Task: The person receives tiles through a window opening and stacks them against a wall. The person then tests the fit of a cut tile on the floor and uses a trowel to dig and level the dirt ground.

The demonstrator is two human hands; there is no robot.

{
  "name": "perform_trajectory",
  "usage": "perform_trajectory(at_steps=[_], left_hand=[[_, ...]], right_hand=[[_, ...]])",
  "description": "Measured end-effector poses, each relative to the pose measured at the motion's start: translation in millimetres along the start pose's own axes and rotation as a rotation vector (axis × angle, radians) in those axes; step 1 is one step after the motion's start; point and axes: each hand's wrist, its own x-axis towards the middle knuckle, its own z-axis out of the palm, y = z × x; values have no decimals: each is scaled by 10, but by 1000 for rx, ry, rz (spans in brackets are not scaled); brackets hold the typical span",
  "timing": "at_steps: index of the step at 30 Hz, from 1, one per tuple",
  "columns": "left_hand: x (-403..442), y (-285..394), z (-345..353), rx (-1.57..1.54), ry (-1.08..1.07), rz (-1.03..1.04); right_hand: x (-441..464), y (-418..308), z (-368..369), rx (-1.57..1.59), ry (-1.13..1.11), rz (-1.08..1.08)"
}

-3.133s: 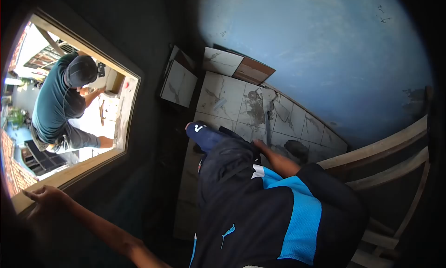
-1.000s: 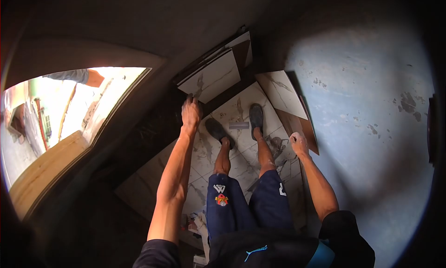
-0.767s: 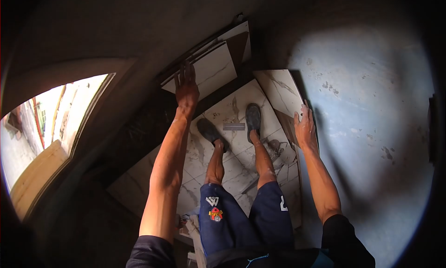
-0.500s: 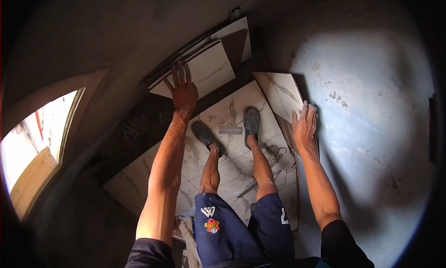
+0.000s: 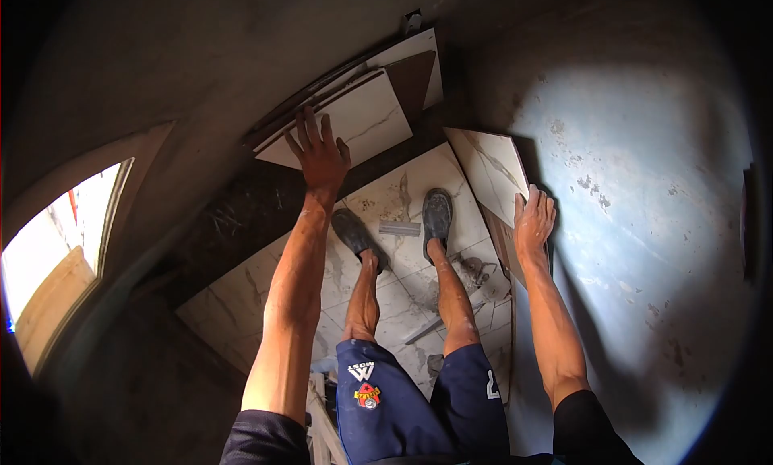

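Observation:
My left hand (image 5: 324,161) rests with spread fingers on the upper part of a white marble-patterned tile (image 5: 372,120), which leans with several other tiles against the dark wall. Its fingertips reach the tile's top edge, and the thumb points off to the right. On the other side, my right hand (image 5: 534,226) is bent over the edge of another marble-patterned tile (image 5: 489,161) leaning against the pale blue wall. The thumb lies toward the tile's face; the fingertips are partly hidden along the edge.
Marble-patterned floor tiles (image 5: 386,300) lie under my feet. A notched trowel (image 5: 400,227) sits between my shoes, and a dusty grey tool (image 5: 475,270) lies by my right leg. Wood pieces (image 5: 324,429) stand beside my left leg. A bright opening (image 5: 64,231) is at left.
The fingers of my right hand have curled more over the tile edge. My left thumb has spread outward. The view has shifted slightly, while both tiles stay leaning.

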Motion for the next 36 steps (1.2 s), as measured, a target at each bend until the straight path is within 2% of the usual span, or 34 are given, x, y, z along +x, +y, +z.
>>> perform_trajectory(at_steps=[7, 9, 12, 15, 17, 31, 35, 36], left_hand=[[-131, 71, 11, -49, -72, -74], [-107, 17, 49, -73, -42, -37], [-123, -113, -23, -42, -98, -3], [-87, -202, -65, 10, -44, -55], [-103, -195, -62, 16, -98, -70], [-27, -189, -61, -132, 113, -43], [-48, -134, -226, -160, 128, -53], [-78, -113, -261, -170, 74, -102]], right_hand=[[54, 71, 7, 26, -58, -39], [85, 87, -4, 41, -44, -68], [86, 65, -32, 34, -61, -72], [108, 59, -31, 28, -72, -71], [111, 27, -75, 11, -67, -85], [144, 45, -27, 45, -38, -66], [139, -28, -195, 33, -99, -75], [132, -37, -207, 31, -125, -99]])
